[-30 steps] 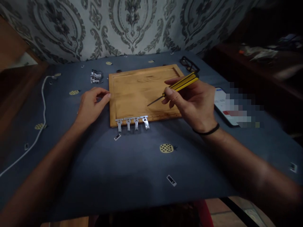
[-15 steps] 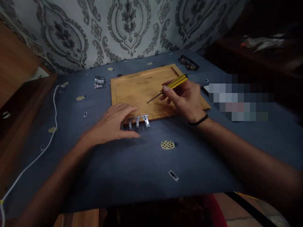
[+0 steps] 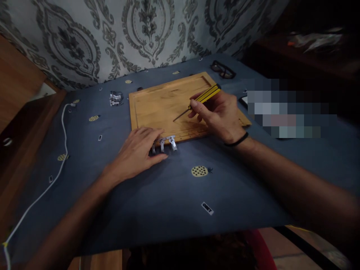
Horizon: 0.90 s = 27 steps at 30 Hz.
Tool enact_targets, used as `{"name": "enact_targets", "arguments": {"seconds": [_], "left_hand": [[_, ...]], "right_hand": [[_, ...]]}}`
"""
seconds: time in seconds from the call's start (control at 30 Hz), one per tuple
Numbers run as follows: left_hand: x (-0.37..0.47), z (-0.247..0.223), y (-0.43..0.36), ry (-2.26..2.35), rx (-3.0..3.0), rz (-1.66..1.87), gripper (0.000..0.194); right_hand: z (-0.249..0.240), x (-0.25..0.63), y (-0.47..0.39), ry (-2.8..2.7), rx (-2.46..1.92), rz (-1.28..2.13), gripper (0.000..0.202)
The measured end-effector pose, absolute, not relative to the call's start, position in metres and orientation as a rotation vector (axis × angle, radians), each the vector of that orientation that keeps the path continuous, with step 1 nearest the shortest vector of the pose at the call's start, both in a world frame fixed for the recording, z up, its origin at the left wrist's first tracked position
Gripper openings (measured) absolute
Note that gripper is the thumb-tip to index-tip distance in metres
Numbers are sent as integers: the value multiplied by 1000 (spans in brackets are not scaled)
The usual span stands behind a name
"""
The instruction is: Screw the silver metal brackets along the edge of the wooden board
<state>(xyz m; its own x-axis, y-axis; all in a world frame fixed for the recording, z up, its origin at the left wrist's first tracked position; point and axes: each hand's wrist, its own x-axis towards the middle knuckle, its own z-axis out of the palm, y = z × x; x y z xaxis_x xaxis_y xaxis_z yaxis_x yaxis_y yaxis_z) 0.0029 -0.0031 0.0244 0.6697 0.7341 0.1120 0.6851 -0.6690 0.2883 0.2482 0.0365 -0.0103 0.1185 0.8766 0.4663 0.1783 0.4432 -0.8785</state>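
A wooden board [image 3: 159, 103] with a raised border lies flat on the blue patterned cloth. Along its near edge sits a metal hook strip [image 3: 172, 141], its hooks hanging toward me; the left end is hidden. My left hand [image 3: 136, 152] is beside that end, fingers over the board's edge and thumb spread apart in front of the hooks. Held like a pen in my right hand [image 3: 221, 114] is a yellow-and-black screwdriver [image 3: 206, 94]. Its thin shaft slants down to the left, the tip over the board; whether it touches the wood I cannot tell.
Another set of metal hooks [image 3: 116, 98] lies left of the board. Black-framed glasses [image 3: 222, 70] rest behind it, at the right. A white cable [image 3: 65, 131] runs down the left side. A blurred-out item [image 3: 281, 112] is on the right.
My left hand's thumb has drawn closer to the hooks and its fingers. The screwdriver stays in my right hand, hardly moved; the whole view has shifted slightly.
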Motion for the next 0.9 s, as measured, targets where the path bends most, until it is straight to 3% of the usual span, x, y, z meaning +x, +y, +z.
{"name": "enact_targets", "arguments": {"seconds": [0.67,0.9], "left_hand": [[5,9,-5,1211,2625,455,40],[4,15,-3,1237,2620,417,49]], "right_hand": [[-9,249,36,-1402,-1045,680,43],[-10,249,35,-1404,-1044,680,42]]}}
